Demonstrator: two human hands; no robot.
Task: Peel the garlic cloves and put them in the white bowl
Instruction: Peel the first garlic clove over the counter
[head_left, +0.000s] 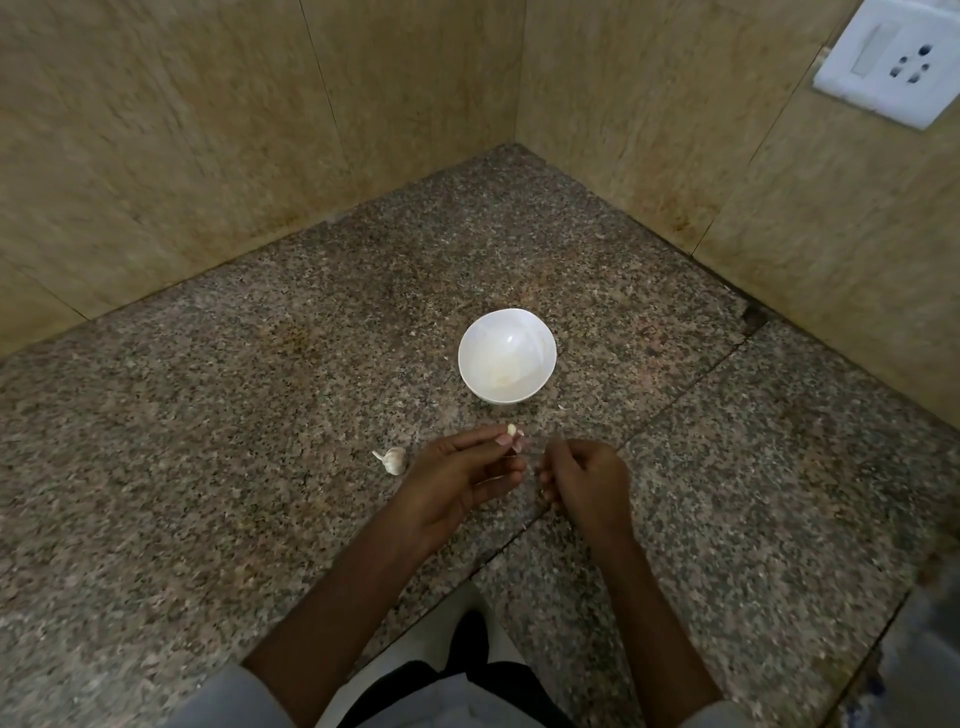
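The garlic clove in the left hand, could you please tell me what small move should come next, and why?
Probably the right hand should pull off the pinkish skin that seems to hang from the garlic clove pinched by the left hand, before it goes into the white bowl.

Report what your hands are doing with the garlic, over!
Left hand pinches garlic clove, skin partly off. Right hand curled beside it, grip unclear. White bowl just beyond, nothing between. Garlic bulb lies on counter.
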